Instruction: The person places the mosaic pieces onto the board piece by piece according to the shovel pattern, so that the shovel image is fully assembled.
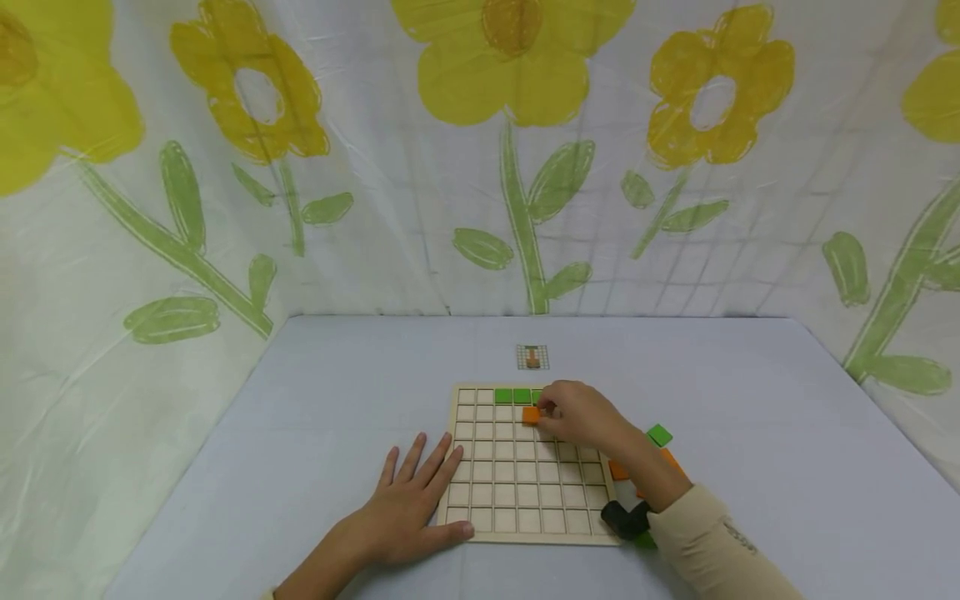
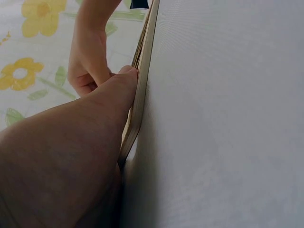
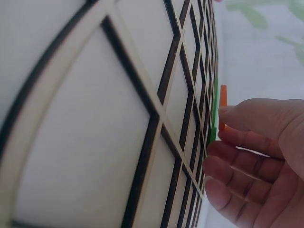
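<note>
A wooden grid board (image 1: 528, 496) with square cells lies on the table. Green tiles (image 1: 513, 396) fill several cells of its far row, the rightmost one partly covered by a hand. My right hand (image 1: 581, 414) pinches an orange square tile (image 1: 531, 415) between thumb and index finger, just in front of the green row. In the right wrist view the orange tile (image 3: 223, 107) stands on edge, a little off the board's face. My left hand (image 1: 408, 512) lies spread at the board's left edge, its fingers straight and its thumb (image 2: 127, 70) on the near rim.
Loose orange tiles (image 1: 619, 471) and a green tile (image 1: 659, 434) lie right of the board, partly hidden by the right forearm. Beyond the board is a small pattern card (image 1: 532, 357). A black wrist device (image 1: 625, 519) sits by the right sleeve. A flower-printed curtain (image 1: 360, 250) hangs behind.
</note>
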`<action>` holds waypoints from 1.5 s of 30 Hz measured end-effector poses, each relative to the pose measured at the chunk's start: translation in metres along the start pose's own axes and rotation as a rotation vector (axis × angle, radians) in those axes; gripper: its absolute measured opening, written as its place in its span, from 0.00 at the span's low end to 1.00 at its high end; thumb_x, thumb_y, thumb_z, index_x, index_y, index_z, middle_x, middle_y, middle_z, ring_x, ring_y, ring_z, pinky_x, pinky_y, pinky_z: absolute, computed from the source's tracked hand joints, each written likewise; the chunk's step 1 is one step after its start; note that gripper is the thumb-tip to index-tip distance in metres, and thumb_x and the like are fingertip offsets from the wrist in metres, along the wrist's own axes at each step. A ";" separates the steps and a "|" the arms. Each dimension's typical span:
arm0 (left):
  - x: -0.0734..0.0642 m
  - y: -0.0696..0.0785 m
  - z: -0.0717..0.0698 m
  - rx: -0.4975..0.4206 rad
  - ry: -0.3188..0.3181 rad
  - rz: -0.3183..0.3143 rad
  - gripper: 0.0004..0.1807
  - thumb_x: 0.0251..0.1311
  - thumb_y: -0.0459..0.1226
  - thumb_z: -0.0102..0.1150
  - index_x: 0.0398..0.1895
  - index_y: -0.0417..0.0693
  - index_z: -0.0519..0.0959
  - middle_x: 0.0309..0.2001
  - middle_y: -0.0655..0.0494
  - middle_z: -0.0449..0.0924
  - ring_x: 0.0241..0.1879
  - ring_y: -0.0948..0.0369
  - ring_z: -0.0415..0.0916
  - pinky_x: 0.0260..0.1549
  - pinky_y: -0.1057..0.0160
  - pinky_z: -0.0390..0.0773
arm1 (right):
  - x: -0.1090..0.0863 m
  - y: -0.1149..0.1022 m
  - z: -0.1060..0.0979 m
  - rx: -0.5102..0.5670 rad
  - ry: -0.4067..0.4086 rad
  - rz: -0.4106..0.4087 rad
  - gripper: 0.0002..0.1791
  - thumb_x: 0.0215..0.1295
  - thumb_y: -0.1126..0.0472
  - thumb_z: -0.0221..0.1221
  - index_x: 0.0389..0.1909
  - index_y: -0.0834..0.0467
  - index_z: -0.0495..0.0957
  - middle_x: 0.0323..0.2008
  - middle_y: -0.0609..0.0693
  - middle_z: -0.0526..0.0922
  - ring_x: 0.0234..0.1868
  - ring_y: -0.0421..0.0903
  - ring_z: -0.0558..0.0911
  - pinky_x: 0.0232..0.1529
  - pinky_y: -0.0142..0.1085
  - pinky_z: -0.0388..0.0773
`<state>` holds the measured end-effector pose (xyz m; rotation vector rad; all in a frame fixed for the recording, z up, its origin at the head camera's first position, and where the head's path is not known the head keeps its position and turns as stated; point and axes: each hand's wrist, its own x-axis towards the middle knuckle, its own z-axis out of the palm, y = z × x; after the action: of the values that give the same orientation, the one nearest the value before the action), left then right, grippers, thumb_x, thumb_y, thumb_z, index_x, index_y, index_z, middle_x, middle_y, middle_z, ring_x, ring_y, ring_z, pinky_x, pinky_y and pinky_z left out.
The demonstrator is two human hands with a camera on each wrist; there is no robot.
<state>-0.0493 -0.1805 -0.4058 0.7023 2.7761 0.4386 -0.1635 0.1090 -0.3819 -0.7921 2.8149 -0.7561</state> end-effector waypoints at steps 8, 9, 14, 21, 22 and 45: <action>0.001 0.000 0.000 -0.003 -0.007 -0.005 0.55 0.62 0.74 0.40 0.82 0.51 0.45 0.81 0.52 0.33 0.77 0.41 0.26 0.66 0.30 0.30 | 0.006 -0.002 0.004 -0.041 0.010 -0.037 0.07 0.63 0.63 0.68 0.40 0.61 0.86 0.37 0.49 0.84 0.37 0.45 0.81 0.39 0.41 0.79; 0.001 0.000 0.000 -0.004 -0.007 -0.006 0.55 0.62 0.74 0.40 0.82 0.51 0.45 0.81 0.52 0.33 0.77 0.41 0.26 0.66 0.30 0.30 | 0.006 -0.003 0.004 -0.043 0.010 -0.037 0.07 0.63 0.63 0.68 0.39 0.61 0.86 0.37 0.49 0.84 0.37 0.45 0.81 0.39 0.41 0.79; 0.000 -0.001 0.001 0.000 -0.002 -0.003 0.55 0.62 0.74 0.40 0.82 0.51 0.45 0.81 0.52 0.33 0.77 0.41 0.26 0.66 0.30 0.30 | 0.007 -0.004 0.005 -0.054 0.009 -0.043 0.05 0.63 0.63 0.68 0.37 0.59 0.85 0.35 0.47 0.83 0.36 0.43 0.80 0.38 0.40 0.78; 0.000 -0.001 0.001 0.011 0.006 0.003 0.54 0.63 0.74 0.39 0.82 0.51 0.45 0.81 0.52 0.33 0.77 0.41 0.26 0.66 0.30 0.31 | 0.011 -0.004 0.004 -0.037 -0.005 -0.055 0.02 0.62 0.65 0.67 0.34 0.59 0.84 0.31 0.45 0.80 0.31 0.42 0.74 0.35 0.39 0.75; 0.000 -0.001 0.001 0.010 0.006 0.003 0.54 0.63 0.74 0.39 0.82 0.51 0.45 0.81 0.52 0.33 0.77 0.41 0.26 0.66 0.30 0.31 | 0.011 -0.004 0.004 -0.034 -0.008 -0.055 0.02 0.62 0.65 0.67 0.34 0.59 0.84 0.31 0.45 0.80 0.31 0.42 0.74 0.35 0.39 0.75; -0.001 0.001 0.000 0.003 0.000 -0.006 0.54 0.63 0.73 0.40 0.82 0.51 0.45 0.81 0.53 0.34 0.77 0.41 0.26 0.66 0.30 0.30 | 0.012 0.000 0.005 -0.039 -0.005 -0.043 0.04 0.62 0.68 0.65 0.30 0.57 0.81 0.27 0.46 0.73 0.29 0.43 0.69 0.31 0.37 0.65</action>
<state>-0.0486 -0.1803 -0.4056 0.6942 2.7787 0.4327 -0.1728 0.1005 -0.3863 -0.8612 2.8252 -0.7068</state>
